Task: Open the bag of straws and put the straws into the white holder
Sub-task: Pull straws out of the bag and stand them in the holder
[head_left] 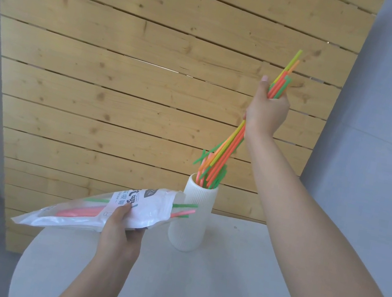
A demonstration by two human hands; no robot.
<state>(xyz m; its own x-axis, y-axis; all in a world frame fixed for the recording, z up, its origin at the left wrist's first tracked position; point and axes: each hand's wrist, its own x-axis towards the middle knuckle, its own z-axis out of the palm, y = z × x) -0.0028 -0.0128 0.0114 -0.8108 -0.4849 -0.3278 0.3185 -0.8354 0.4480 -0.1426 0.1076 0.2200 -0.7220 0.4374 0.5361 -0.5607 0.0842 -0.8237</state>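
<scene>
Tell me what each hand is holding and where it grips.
Right hand grips the bundle of straws near its upper end; the lower ends sit in the white holder. Left hand holds the bag at its label, near the open end.

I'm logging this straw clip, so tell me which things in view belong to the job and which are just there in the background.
Part of the job:
- bundle of straws, gripped by the right hand, lower ends in the white holder
- bag, held by the left hand, a few straws sticking out of its mouth

Just there:
- round white table
- wooden slat panel
</scene>
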